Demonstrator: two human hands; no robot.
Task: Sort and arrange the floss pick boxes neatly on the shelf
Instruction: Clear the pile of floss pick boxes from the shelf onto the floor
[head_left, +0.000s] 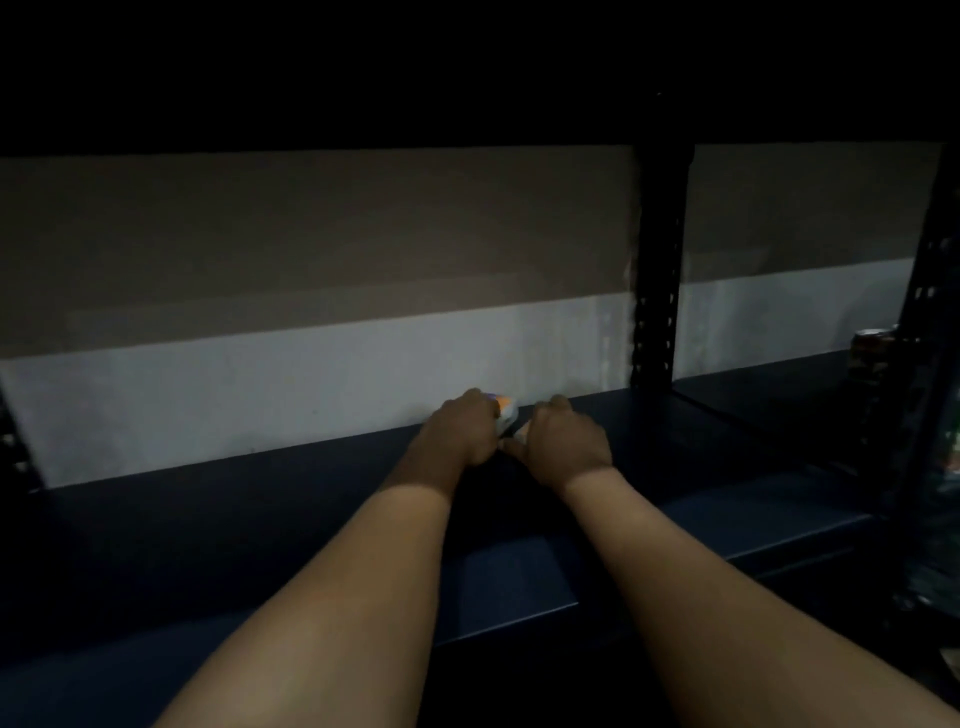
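Dark blue metal makes up the shelf (208, 545) — flat, smooth and dimly lit, with a perforated upright post (657, 291) at its back right and a two-tone wall (311, 312) behind, brown above pale grey. Both bare forearms reach deep to the rear edge. The left hand (462, 431) is curled around a small floss pick box (506, 408), white with an orange and purple patch, its fingers closed on the box's left side. The right hand (569, 441) is curled just beside it — touching a pale edge there, though whether it grips the same box cannot be told. The box sits between the hands, against the wall.
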